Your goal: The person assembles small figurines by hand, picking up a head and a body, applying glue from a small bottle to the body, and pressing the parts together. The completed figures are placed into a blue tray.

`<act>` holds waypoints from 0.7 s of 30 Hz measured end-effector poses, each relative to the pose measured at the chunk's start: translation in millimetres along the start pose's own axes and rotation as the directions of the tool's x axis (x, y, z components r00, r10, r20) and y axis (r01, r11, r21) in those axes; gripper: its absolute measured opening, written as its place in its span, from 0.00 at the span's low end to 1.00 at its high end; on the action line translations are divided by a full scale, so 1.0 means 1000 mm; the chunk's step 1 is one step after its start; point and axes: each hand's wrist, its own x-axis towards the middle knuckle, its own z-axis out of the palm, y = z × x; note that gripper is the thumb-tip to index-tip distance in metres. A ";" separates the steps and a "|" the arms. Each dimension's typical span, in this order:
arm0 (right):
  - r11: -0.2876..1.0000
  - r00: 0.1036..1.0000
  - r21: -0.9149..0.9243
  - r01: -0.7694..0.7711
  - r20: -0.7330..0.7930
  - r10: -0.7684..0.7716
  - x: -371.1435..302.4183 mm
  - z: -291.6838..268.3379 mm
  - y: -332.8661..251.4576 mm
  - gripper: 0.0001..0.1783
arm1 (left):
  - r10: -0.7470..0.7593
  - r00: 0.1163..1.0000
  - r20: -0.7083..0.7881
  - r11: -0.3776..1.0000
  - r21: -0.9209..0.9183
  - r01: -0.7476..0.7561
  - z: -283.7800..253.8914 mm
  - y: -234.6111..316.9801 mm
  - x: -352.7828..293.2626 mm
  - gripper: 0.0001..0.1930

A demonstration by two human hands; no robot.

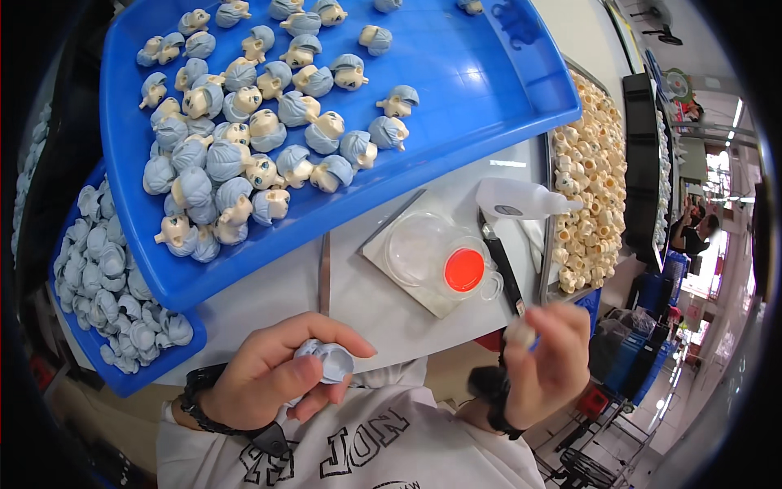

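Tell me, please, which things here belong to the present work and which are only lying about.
Seem to belong:
- bluish hair piece, in the left hand
- blurred pale piece, in the right hand
- loose hair pieces
- haired doll heads
- pale head parts

Apparently just lying about, untouched now:
- white bottle
- black-handled tool
- round red item

Right hand [554, 359] motion-blurred; we cannot identify the small pale piece [520, 332] at its fingertips. Left hand [265, 371] partly covers our grey-blue hair piece [336, 363]. Blue tray [456, 98]: far edge cropped.
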 end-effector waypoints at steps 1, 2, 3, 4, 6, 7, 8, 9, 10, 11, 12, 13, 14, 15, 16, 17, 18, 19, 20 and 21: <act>0.994 0.997 -0.083 -0.071 0.002 0.072 0.005 -0.003 0.001 0.21 | -0.011 1.000 -0.005 1.000 -0.022 0.011 0.000 -0.001 0.000 0.28; 0.993 0.997 -0.091 -0.079 0.009 0.081 0.005 -0.006 0.005 0.21 | -0.022 1.000 -0.013 0.999 -0.044 0.021 0.001 -0.001 0.000 0.28; 0.995 0.997 -0.082 -0.065 0.024 0.067 0.006 -0.006 0.005 0.21 | -0.032 0.999 -0.021 0.997 -0.067 0.031 0.001 -0.001 0.001 0.28; 0.996 0.998 -0.072 -0.050 0.039 0.053 0.007 -0.007 0.005 0.21 | -0.024 0.999 -0.021 0.998 -0.052 0.023 0.001 -0.002 0.001 0.27; 0.999 0.998 -0.043 0.005 0.069 -0.002 0.012 -0.007 0.002 0.21 | -0.009 1.000 -0.019 1.000 -0.021 0.009 0.002 -0.002 0.001 0.26; 0.999 0.996 -0.024 0.046 0.083 -0.044 0.017 -0.006 0.001 0.21 | 0.004 0.999 -0.039 1.000 -0.028 -0.005 0.003 -0.002 0.001 0.26; 0.996 0.992 -0.003 0.084 0.096 -0.083 0.022 -0.005 -0.001 0.21 | 0.016 0.998 -0.057 0.999 -0.034 -0.018 0.005 -0.003 0.000 0.25; 0.994 0.987 -0.002 0.112 0.120 -0.111 0.027 -0.004 -0.004 0.21 | 0.028 0.997 -0.076 0.999 -0.040 -0.031 0.006 -0.003 0.000 0.25; 0.990 0.980 -0.001 0.140 0.144 -0.138 0.034 -0.003 -0.007 0.21 | 0.047 0.994 -0.096 0.999 -0.017 -0.049 0.007 -0.003 0.001 0.24; 0.986 0.972 0.001 0.168 0.167 -0.166 0.039 -0.001 -0.008 0.21 | 0.068 0.991 -0.116 0.998 0.008 -0.067 0.008 -0.002 0.001 0.24; 0.982 0.969 -0.033 0.186 0.171 -0.178 0.042 0.004 -0.009 0.22 | 0.089 0.987 -0.134 0.996 0.033 -0.085 0.008 -0.002 0.001 0.24; 0.977 0.966 -0.067 0.203 0.174 -0.189 0.045 0.009 -0.010 0.22 | 0.103 0.987 -0.127 0.994 0.062 -0.095 0.007 -0.002 0.002 0.24; 0.970 0.962 -0.096 0.224 0.184 -0.204 0.047 0.014 -0.011 0.22 | 0.119 0.985 -0.126 0.990 0.088 -0.109 0.005 -0.001 0.002 0.24; 0.970 0.965 -0.110 0.215 0.174 -0.194 0.047 0.017 -0.013 0.22 | 0.136 0.983 -0.125 0.986 0.114 -0.122 0.003 -0.001 0.003 0.24; 0.971 0.969 -0.124 0.206 0.165 -0.184 0.047 0.020 -0.014 0.22 | 0.131 0.984 -0.118 0.987 0.108 -0.119 0.002 -0.001 0.003 0.24; 0.971 0.972 -0.138 0.195 0.156 -0.173 0.048 0.022 -0.016 0.22 | 0.125 0.986 -0.111 0.988 0.100 -0.114 0.002 -0.001 0.002 0.24; 0.969 0.971 -0.142 0.204 0.157 -0.181 0.049 0.023 -0.016 0.22 | 0.121 0.988 -0.101 0.991 0.075 -0.113 0.001 -0.001 0.001 0.24; 0.966 0.969 -0.146 0.212 0.158 -0.188 0.050 0.024 -0.017 0.22 | 0.117 0.989 -0.092 0.992 0.049 -0.113 0.000 -0.001 0.000 0.24; 0.963 0.969 -0.157 0.217 0.156 -0.193 0.050 0.024 -0.018 0.22 | 0.112 0.991 -0.073 0.994 0.005 -0.112 -0.001 -0.001 -0.002 0.23; 0.959 0.967 -0.173 0.222 0.166 -0.194 0.051 0.024 -0.019 0.22 | 0.109 0.993 -0.053 0.993 -0.038 -0.111 -0.001 -0.001 -0.003 0.22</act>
